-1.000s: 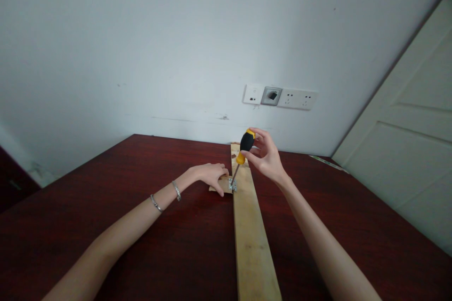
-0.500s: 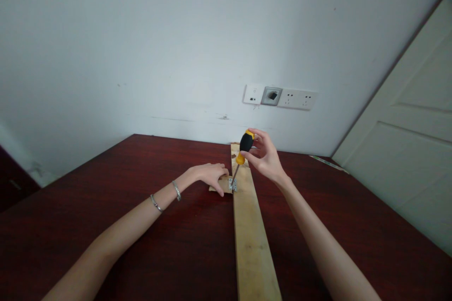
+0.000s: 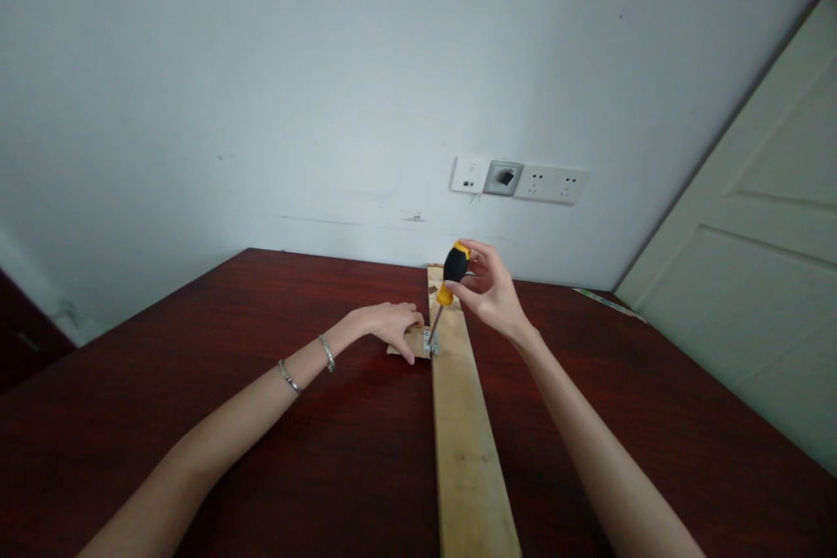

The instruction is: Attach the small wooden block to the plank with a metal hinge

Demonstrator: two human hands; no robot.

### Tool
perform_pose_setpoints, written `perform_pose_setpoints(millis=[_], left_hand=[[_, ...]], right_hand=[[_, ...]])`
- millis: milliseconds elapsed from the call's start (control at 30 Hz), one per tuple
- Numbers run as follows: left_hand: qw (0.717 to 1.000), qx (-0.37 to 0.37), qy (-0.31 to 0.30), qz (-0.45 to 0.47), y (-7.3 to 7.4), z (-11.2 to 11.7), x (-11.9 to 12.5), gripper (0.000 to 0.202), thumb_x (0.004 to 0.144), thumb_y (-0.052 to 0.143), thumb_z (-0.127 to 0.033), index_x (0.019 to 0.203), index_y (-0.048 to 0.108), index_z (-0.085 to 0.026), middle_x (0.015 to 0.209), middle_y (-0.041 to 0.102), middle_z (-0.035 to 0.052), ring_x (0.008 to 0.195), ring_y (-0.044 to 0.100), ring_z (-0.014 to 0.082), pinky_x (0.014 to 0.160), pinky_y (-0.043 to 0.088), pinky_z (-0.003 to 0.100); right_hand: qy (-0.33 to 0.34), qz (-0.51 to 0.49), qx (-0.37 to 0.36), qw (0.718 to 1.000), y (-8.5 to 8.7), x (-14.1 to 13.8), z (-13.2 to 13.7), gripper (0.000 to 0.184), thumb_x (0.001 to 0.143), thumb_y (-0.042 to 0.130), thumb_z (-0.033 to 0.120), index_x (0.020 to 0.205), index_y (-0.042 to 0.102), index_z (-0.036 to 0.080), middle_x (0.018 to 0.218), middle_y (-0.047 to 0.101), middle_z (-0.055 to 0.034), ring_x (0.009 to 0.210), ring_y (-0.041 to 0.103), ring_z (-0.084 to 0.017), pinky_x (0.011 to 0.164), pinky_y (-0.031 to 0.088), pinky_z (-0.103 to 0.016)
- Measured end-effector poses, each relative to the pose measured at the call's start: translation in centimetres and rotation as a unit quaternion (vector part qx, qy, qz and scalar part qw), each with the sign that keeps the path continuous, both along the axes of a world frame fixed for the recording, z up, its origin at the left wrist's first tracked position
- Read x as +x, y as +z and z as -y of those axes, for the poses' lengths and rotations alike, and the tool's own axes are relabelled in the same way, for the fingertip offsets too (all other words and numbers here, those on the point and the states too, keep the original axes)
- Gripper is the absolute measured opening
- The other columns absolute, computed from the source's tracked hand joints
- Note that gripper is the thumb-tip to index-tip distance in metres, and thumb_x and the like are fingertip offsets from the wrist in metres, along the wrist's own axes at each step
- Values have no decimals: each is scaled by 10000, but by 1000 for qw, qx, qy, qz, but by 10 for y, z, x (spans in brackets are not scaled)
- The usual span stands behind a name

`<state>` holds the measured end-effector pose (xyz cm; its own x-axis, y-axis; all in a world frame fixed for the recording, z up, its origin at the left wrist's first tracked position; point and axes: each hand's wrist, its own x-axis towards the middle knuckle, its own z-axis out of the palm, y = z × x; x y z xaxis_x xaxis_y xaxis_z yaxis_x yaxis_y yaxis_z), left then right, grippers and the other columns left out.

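Has a table (image 3: 314, 471) underneath, dark red and finely streaked, and on it a long flat plank (image 3: 466, 418) of pale yellowish wood, blotched brown toward the table's far edge. Holds a screwdriver (image 3: 456, 263) in the right hand (image 3: 489, 286), by thumb and fingertips about a bulging black grip with yellow ends. Slants its thin metal shaft down to a small silvery hinge (image 3: 435, 350) at the plank's left side, near the far edge, hiding part of it; cannot tell whether the tip sits in a screw. Steadies a short piece of wood (image 3: 419, 346) with the left hand (image 3: 392, 327), thumb and fingers straddling and partly covering it. Wears silvery bracelets (image 3: 328, 355) on the left arm. Faces a pale wall (image 3: 327, 61) with sockets (image 3: 549, 184), a panelled door (image 3: 785, 183) and a narrow strip (image 3: 608, 303) by the table's far right corner.
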<state>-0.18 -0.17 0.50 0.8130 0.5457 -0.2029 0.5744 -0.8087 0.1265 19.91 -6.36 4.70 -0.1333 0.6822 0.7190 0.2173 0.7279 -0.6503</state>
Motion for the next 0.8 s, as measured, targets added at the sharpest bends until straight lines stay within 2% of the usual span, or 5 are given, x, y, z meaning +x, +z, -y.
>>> perform_pose_setpoints(millis=[300,533,800], left_hand=[[1000,-1,5,8,-3,-1,0,824,584,689,-690,1228,511,-208,1214,532,107,994,560,273,836,441,359],[1000,-10,1,7,-5,-4,-1,789,580,686,-688,1194,524,-219,1233,524,101,1022,556,279,831,442,348],[1000,-3,3,5,0,-1,-1,807,579,680,-697,1199,526,-204,1188,537,103,970,568,272,806,455,349]], right_hand=[[3,50,23,998,7,-4,9,510,737,714,293,1200,500,300,1250,482,-63,949,562,-181,602,577,-255],[-3,85,35,996,11,-4,14,493,732,708,277,1178,496,289,1198,498,-70,945,574,-196,560,582,-260],[-7,127,8,992,23,0,24,514,736,645,184,1214,482,283,1186,495,-60,955,573,-191,602,593,-268]])
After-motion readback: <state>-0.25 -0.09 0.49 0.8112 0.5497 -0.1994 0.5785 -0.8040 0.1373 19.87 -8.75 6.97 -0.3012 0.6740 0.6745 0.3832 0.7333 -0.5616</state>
